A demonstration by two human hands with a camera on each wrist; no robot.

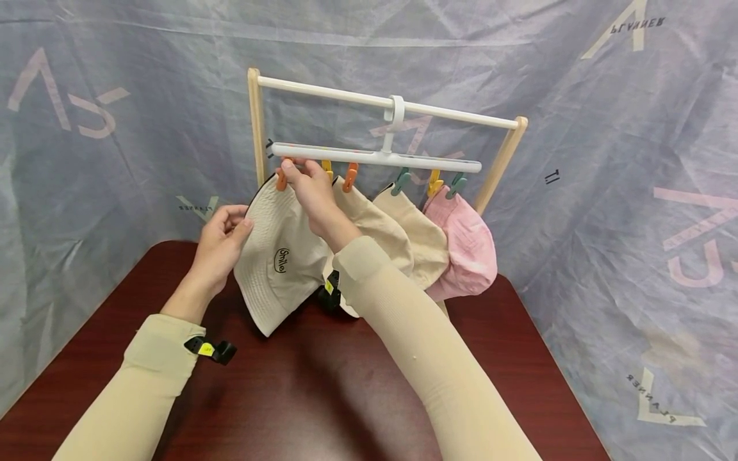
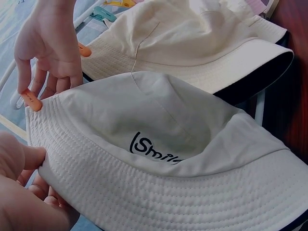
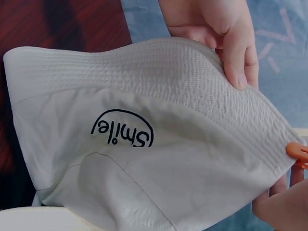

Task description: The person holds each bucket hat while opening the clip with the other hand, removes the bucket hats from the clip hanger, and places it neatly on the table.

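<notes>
A light grey-white bucket hat (image 1: pixel 268 234) with "Smile" stitched on its crown hangs tilted at the left end of a white clip hanger (image 1: pixel 346 155). My left hand (image 1: pixel 221 246) pinches the hat's brim on its left side, thumb on the outer face, as the left wrist view shows. At the brim's upper corner is an orange clip (image 2: pixel 32 101). My right hand (image 1: pixel 317 200) grips this clip between thumb and fingers, just under the hanger's bar. In the right wrist view the clip's tip (image 3: pixel 296 151) overlaps the brim edge.
Two cream bucket hats (image 1: pixel 377 227) (image 1: pixel 423 240) and a pink hat (image 1: pixel 469 246) hang to the right from orange, yellow and green clips (image 1: pixel 401 182). A wooden-legged rack (image 1: pixel 503 163) carries the hanger on a dark red table (image 1: pixel 346 397). Grey printed cloth (image 1: pixel 605 160) surrounds it.
</notes>
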